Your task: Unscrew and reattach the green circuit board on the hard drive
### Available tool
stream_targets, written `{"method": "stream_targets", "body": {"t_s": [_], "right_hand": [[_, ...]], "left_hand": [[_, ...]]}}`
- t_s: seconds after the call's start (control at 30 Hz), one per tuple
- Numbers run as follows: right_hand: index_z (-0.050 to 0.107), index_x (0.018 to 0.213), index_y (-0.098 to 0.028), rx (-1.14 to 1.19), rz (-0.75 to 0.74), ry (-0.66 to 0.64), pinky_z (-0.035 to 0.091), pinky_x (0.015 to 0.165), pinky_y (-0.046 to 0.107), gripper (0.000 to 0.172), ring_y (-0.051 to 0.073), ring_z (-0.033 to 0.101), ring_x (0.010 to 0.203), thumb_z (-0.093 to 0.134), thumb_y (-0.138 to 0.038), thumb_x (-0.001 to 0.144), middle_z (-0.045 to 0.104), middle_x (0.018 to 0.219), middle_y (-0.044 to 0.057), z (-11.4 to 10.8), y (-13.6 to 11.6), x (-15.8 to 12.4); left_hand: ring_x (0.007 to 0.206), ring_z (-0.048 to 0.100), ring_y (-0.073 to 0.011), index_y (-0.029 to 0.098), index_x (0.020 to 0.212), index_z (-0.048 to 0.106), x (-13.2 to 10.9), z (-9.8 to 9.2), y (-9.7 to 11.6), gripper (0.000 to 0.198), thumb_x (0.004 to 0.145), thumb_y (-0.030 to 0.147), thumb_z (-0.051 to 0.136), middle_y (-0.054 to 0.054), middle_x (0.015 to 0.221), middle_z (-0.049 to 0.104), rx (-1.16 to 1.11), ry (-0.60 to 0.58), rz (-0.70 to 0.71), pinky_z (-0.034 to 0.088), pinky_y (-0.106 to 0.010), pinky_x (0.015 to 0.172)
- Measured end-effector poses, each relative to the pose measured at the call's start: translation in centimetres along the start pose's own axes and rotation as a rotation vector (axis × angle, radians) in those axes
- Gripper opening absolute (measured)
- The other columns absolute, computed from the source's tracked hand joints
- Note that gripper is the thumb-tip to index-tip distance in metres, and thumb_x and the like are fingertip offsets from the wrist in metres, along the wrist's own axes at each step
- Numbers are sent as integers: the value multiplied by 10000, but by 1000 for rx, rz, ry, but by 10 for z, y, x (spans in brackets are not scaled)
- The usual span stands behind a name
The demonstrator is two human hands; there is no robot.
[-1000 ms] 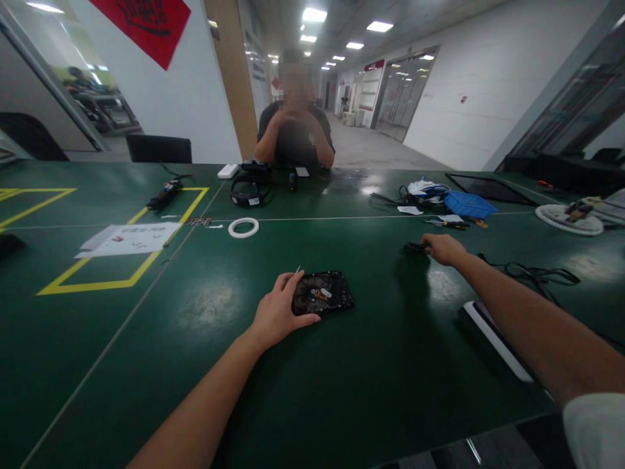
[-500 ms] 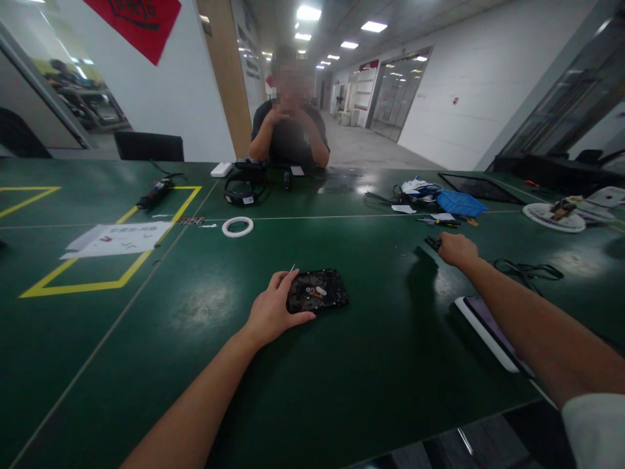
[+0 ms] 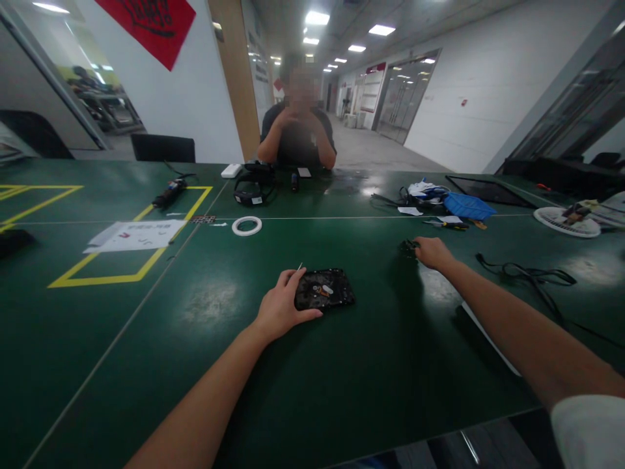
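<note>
My left hand (image 3: 284, 304) grips the left end of a black opened phone body (image 3: 336, 292) lying on the green table. Thumb and fingers close around its near and far edges. Small white and orange parts show on the phone's inside. A thin pale pointed tip (image 3: 299, 266) sticks up by the left fingers; what it belongs to is hidden. To the right, my right hand (image 3: 432, 253) pinches a small dark piece (image 3: 408, 248) over the table, its fingertips pressed together. The piece looks like a small circuit board, but it is too small to be sure.
Beyond the phone lies a white tape ring (image 3: 247, 226). Paper (image 3: 137, 235), a black tool (image 3: 169, 193) and a headset (image 3: 252, 189) lie left and far. A blue basket (image 3: 469, 206), pliers (image 3: 445, 223) and a black cable (image 3: 532, 273) are right. Another person (image 3: 297, 130) sits opposite.
My right hand has moved left toward the phone, bringing the small dark piece with it. My left hand stays on the phone. The whole view has shifted slightly.
</note>
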State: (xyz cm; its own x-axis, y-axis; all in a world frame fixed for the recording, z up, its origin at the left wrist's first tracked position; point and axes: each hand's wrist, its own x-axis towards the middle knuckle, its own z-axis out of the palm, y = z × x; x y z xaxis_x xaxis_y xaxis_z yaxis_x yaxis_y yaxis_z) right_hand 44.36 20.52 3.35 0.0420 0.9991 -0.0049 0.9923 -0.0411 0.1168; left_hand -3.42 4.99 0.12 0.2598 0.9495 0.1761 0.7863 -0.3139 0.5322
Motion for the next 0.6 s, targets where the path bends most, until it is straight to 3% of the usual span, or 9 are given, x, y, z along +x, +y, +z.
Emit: {"method": "stream_targets", "body": {"t_s": [0.23,0.43,0.6], "right_hand": [[621,1330,-282,-59,-70,8,468,851,352,388,267,655,1040,482,-307,969,705,1178,107,-7,-12,-20],[638,1285,-260,-75,-93,-39,465,838,339,357,264,657,1033,493,-280,959,708,1151,112,-18,-18,-47],[681,1197,-157,-39,-27,-39,475,832,332,338,277,678,1002,479,-239,939,716,1080,175,-21,-44,-57]], "left_hand": [[1179,615,-371,306,1548,294,0,0,0,1052,691,709,751,-117,1503,389,5,-10,-1,514,-479,972],[1184,612,-364,317,1547,298,0,0,-1,1052,684,707,758,-111,1496,392,-4,-9,-4,515,-468,971],[1193,604,-362,321,1537,321,0,2,-1,1050,667,681,786,-113,1490,395,-7,-4,-14,502,-463,990]]}}
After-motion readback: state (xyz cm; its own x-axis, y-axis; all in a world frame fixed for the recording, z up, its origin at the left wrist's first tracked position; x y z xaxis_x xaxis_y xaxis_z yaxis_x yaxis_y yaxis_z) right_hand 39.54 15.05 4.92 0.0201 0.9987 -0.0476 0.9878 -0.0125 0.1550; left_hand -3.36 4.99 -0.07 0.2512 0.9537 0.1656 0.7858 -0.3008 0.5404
